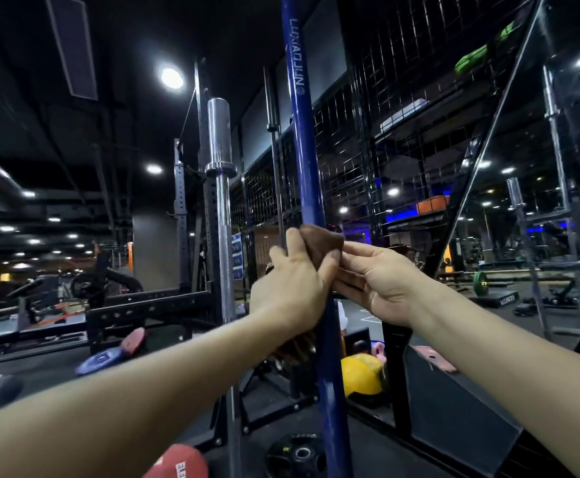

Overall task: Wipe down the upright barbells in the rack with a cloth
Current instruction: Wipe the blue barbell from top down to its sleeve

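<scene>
You are wrapping a brown cloth point(321, 244) around the upright blue barbell point(307, 167).
Your left hand point(290, 291) is curling its fingers around cloth and bar; your right hand point(373, 284), at 3 o'clock of it, is pinching the cloth's edge. A chrome barbell point(221, 188) is standing at 9 o'clock.

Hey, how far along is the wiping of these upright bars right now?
Nothing shows as finished; no bar looks visibly cleaner than another. In hand: the left hand grips the brown cloth around the blue barbell about midway up, and the right hand pinches the cloth's edge. Probably left: the blue bar's upper length, the chrome barbell beside it, and the thin bar behind.
</scene>
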`<state>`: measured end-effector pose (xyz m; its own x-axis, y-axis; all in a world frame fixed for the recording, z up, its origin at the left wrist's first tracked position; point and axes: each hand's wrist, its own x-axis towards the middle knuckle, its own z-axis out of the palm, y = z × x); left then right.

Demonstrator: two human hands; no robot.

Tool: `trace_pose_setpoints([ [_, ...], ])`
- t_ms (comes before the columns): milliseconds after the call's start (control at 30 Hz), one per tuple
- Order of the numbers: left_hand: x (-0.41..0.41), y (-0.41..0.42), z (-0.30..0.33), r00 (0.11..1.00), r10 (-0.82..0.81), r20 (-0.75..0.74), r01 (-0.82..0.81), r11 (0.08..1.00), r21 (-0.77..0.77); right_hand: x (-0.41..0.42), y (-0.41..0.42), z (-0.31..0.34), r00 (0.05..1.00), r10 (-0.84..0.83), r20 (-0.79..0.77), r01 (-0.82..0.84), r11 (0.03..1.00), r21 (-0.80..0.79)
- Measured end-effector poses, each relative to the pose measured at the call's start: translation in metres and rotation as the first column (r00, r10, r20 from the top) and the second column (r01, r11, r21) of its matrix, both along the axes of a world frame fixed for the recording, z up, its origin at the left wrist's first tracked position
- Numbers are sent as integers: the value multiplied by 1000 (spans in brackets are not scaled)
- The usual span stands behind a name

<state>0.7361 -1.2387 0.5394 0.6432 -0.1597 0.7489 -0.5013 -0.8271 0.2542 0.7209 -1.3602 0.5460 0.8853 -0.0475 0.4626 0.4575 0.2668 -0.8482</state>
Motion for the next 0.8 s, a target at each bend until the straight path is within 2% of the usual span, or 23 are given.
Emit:
trace_pose_setpoints([
  [100, 2, 3, 26, 1000, 13, 4, -13, 1000, -6, -9, 3, 3, 1000, -10, -12, 10, 999, -38],
  [233, 3, -10, 67, 997, -78, 13, 79, 975, -208, -10, 3, 3, 1000, -21, -21, 19, 997, -81],
  [300, 6, -16, 67, 996, -72, 50, 82, 969, -234, -9, 2, 0, 999, -32, -28, 29, 995, -91],
  [467, 7, -13, 18, 994, -34, 100, 51, 983, -175, -6, -1, -13, 999, -18, -31, 15, 998, -67],
  [633, -7, -1, -53, 999, 10, -32, -11, 999, -35, -13, 6, -27, 998, -31, -55, 29, 999, -36],
  [733, -6, 4, -37, 998, -18, -59, 17, 1000, -21, -18, 7, -30, 996, -36, -81, 31, 998, -58],
  [800, -2, 3, -9, 998, -56, -43, 53, 996, -73, -18, 5, -27, 993, -57, -104, 47, 994, -96],
])
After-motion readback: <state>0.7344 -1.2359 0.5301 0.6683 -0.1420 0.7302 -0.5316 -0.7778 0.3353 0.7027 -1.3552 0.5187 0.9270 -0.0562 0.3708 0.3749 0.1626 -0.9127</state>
